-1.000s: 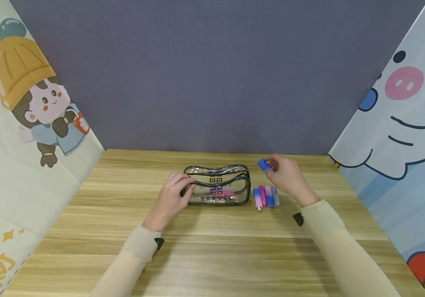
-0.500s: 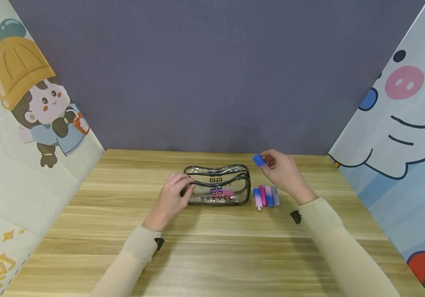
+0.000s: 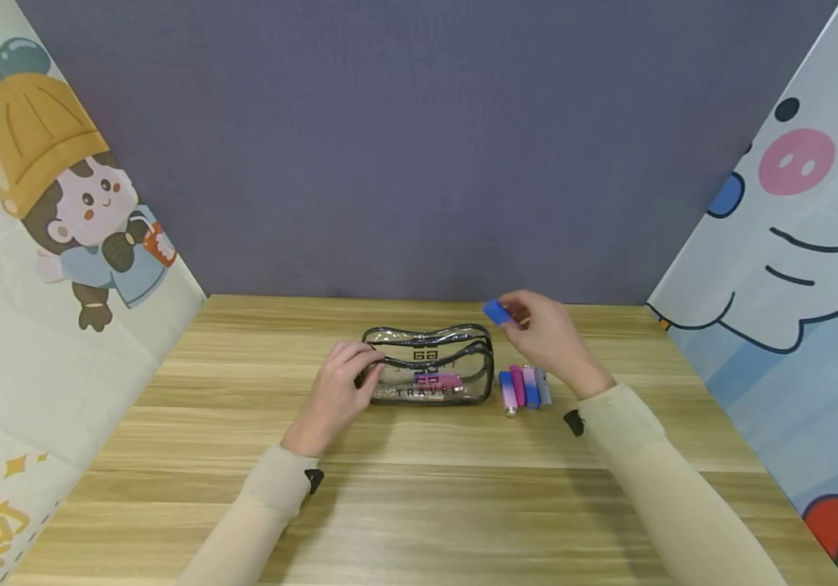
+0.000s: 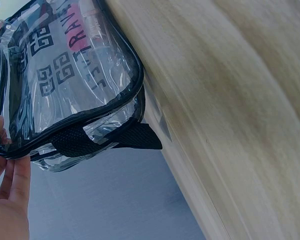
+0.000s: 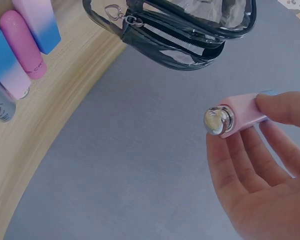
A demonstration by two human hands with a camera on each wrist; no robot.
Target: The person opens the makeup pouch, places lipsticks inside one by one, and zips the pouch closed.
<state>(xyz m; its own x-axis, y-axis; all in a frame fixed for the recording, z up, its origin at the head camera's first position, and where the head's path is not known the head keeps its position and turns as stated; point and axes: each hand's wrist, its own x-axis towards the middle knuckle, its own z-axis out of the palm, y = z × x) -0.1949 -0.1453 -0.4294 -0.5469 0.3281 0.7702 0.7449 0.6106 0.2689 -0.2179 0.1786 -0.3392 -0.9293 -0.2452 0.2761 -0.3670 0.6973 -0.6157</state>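
My right hand (image 3: pixel 547 338) pinches a small pink-and-blue, square-sided tube (image 5: pixel 242 112) between thumb and fingers, raised beyond the bag's right end. The tube has a shiny ball at one end; its kind does not show. A clear travel bag with black edging (image 3: pixel 477 348) stands on the table, its top gaping. At the bag's left end, my left hand (image 3: pixel 334 389) grips the black-edged rim, thumb on one face and fingers on the other in the left wrist view. Through the bag's wall a pink tube (image 3: pixel 451 380) shows inside.
Right of the bag, several tubes lie side by side: a blue-and-pink one (image 3: pixel 509 393), a magenta one (image 3: pixel 517 386) and a grey one (image 3: pixel 544 387) among them. A zipper with a heart-shaped pull (image 5: pixel 112 11) shows on the bag. A grey panel (image 3: pixel 419 163) stands behind the table.
My right hand has moved left and slightly away from me with the tube, nearer the bag. The left hand and the bag have stayed in place.
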